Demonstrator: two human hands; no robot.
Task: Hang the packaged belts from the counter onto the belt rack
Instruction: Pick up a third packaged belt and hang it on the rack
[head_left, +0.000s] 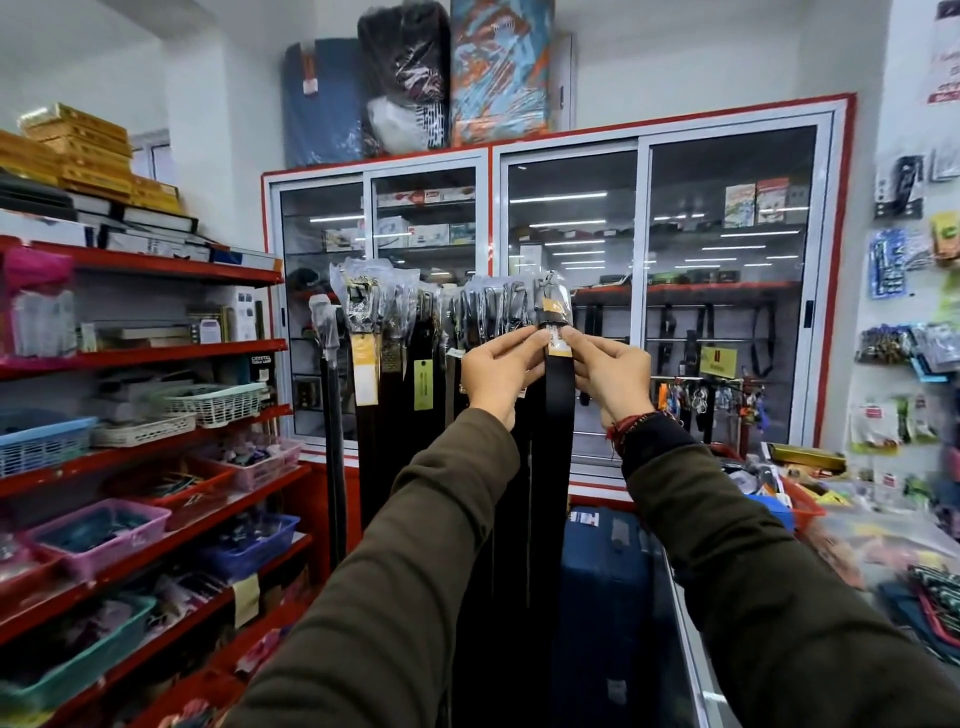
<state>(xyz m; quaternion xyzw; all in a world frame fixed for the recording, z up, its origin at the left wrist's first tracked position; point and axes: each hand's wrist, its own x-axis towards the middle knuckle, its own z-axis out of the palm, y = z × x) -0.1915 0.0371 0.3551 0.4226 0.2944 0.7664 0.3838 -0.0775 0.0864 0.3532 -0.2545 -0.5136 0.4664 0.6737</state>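
Left hand (496, 369) and right hand (608, 376): raised side by side, both pinching the tag area of one packaged black belt (558, 395). Belt: hangs at the right end of the crowded belt rack (441, 306). Behind: glass cabinet (727, 270).

A single wide-angle camera sits at head height and looks forward and slightly down along both outstretched sleeves, close to the belt rack (441, 322) straight ahead. Red shelving (156, 358) bends along the left edge, the glass cabinet (571, 291) fills the background, and the counter (857, 545) lies lower right.
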